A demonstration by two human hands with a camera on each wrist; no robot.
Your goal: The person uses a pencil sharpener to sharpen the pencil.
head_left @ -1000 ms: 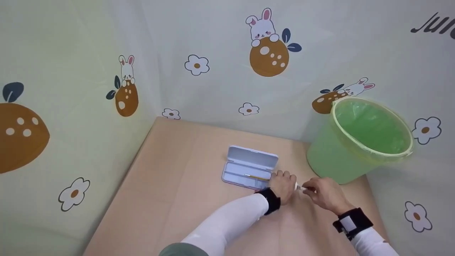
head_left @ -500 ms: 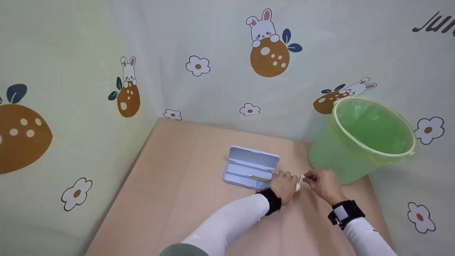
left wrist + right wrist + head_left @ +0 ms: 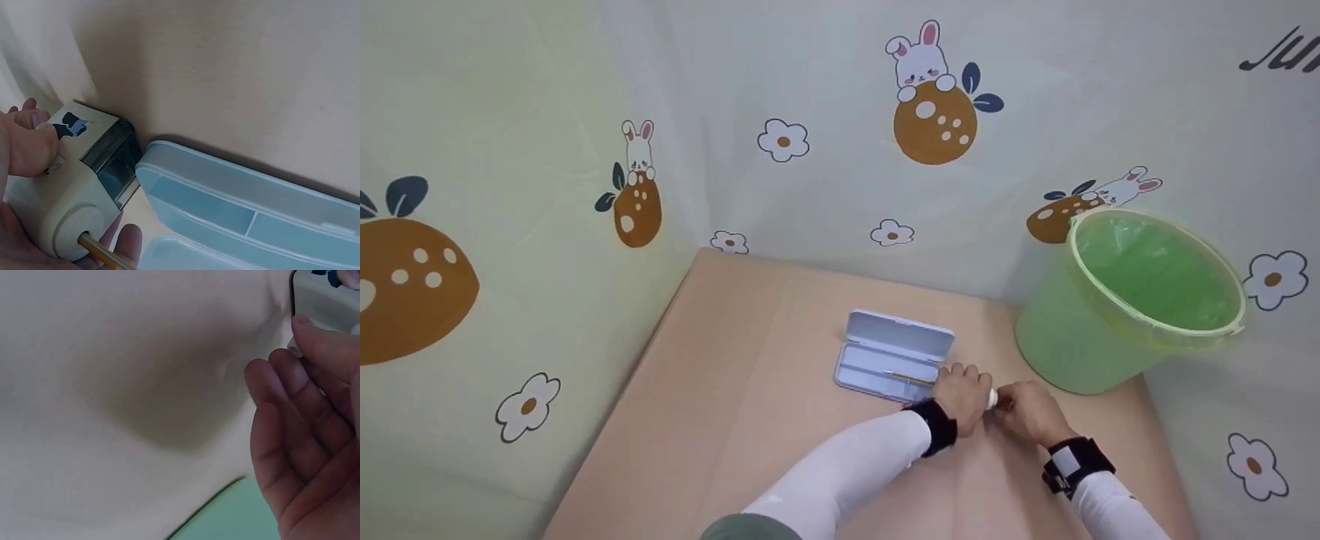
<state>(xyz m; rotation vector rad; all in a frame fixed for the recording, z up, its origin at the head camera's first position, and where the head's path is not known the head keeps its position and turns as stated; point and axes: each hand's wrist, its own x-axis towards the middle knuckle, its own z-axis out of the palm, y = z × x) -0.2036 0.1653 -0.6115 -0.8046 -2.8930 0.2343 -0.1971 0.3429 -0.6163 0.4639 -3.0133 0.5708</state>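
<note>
My left hand (image 3: 962, 396) grips a cream pencil sharpener (image 3: 79, 191), thumb on its top face and fingers around the underside. The sharpener has dark animal-like prints and a dark see-through shavings drawer. A yellow pencil (image 3: 104, 253) sticks out of its round front hole, over the pencil case in the head view. On the opposite side, my right hand (image 3: 1030, 412) pinches the sharpener's small white crank knob (image 3: 294, 347) between thumb and fingertips; the crank arm is mostly hidden. The light-blue pencil case (image 3: 197, 169) lies lid up beside the left hand, its divided tray showing.
A green bin (image 3: 1072, 337) with a liner stands at the back right, close beyond the right hand. The beige tabletop (image 3: 765, 337) meets printed curtain walls (image 3: 825, 187) at the back and left.
My right hand has swung the crank round, rising half a second ago and now lower and closer to the sharpener. The left hand and pencil case stay in place; the view shifts slightly.
</note>
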